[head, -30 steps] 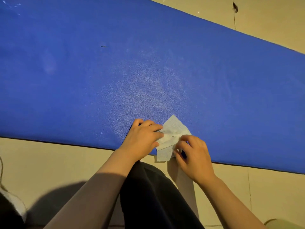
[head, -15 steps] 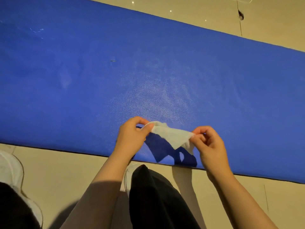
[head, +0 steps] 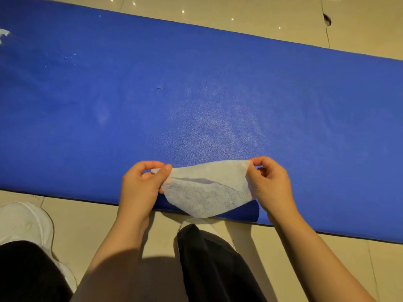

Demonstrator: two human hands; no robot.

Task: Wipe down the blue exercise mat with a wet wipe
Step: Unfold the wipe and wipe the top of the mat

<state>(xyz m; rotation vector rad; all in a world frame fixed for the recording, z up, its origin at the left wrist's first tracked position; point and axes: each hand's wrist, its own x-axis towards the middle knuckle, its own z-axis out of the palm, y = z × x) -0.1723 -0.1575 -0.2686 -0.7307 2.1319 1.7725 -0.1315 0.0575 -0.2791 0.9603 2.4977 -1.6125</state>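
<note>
The blue exercise mat (head: 196, 94) lies flat across the beige floor, running from left to right. Above its near edge I hold a white wet wipe (head: 209, 188) stretched between both hands. My left hand (head: 141, 186) pinches the wipe's left corner with thumb and fingers. My right hand (head: 270, 184) pinches its right corner. The wipe hangs partly unfolded, with one flap folded over the top and its lower part sagging toward the mat's edge. A paler patch shows on the mat just beyond the wipe.
Beige floor tiles (head: 370, 18) surround the mat. My white shoe (head: 24, 223) stands at the lower left, and my dark trouser leg (head: 213, 264) sits between my arms. A small dark speck (head: 160, 88) and pale flecks (head: 4, 33) lie on the mat.
The wipe was bunched on the mat's near edge; both hands lifted it and pulled apart, spreading it open. The view has shifted, showing more floor and a shoe.
</note>
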